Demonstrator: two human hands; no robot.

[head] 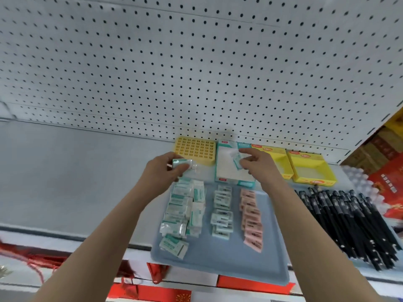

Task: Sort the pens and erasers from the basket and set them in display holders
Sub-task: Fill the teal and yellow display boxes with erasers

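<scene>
A white pegboard wall (196, 62) rises behind a pale grey shelf (76, 171), and on the shelf lies a blue-grey tray (218, 262) whose front edge overhangs the shelf lip. Both arms reach over the tray from below. The left hand (161, 171) curls its fingers round a teal-and-white wrapped eraser (182, 163), held above the tray's far left corner. The right hand (259, 164) pinches a second wrapped eraser (236, 159) between thumb and fingertips over the open teal display box (231, 182), which stands just behind the tray. On the tray three groups lie apart: a loose heap of teal-wrapped erasers (185, 212) at the left, a column of smaller white ones (222, 214) in the middle, and a row of pink erasers (251, 216) at the right (the right forearm crosses the tray's right edge and hides part of it). A yellow pen holder (195, 149) with a grid of holes stands left of the teal box, against the wall; two yellow display boxes (309, 168) stand to its right. A pile of black pens (349, 221) lies on the shelf right of the tray, beside red packaging (388, 182). Red ornaments (157, 271) hang under the shelf.
</scene>
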